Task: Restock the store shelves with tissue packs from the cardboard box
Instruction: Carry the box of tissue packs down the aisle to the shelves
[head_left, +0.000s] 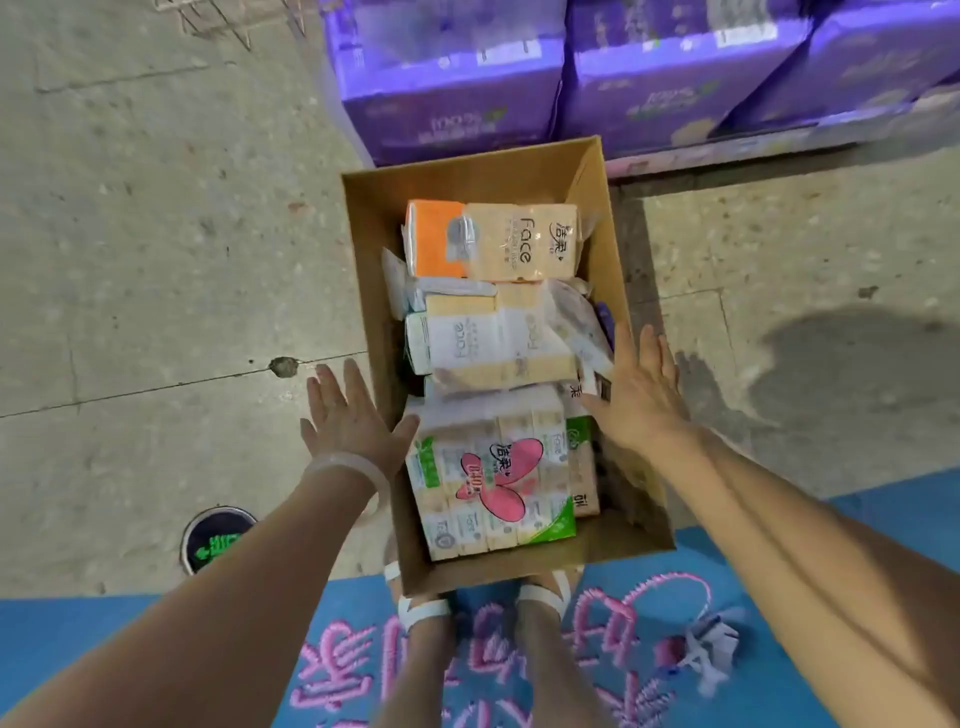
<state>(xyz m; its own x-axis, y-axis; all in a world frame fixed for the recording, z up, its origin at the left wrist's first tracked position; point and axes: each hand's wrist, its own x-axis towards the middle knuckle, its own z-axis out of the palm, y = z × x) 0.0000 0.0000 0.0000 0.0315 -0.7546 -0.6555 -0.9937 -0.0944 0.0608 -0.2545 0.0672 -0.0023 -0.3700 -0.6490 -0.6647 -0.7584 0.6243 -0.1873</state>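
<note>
An open cardboard box (470, 179) stands on the floor in front of my feet, filled with tissue packs. An orange and cream pack (493, 241) lies at its far end, white and cream packs (488, 343) sit in the middle, and a multipack with a pink heart label (493, 480) is nearest me. My left hand (350, 415) is open, fingers spread, beside the box's left wall. My right hand (636, 387) is open over the box's right wall, its thumb close to the packs. Neither hand holds anything.
Large purple tissue bales (597, 78) are stacked just beyond the box. A blue floor mat with pink writing (649, 649) lies under my feet. A round green-lit floor marker (218, 540) sits at the left, and crumpled scrap (711, 649) lies on the mat.
</note>
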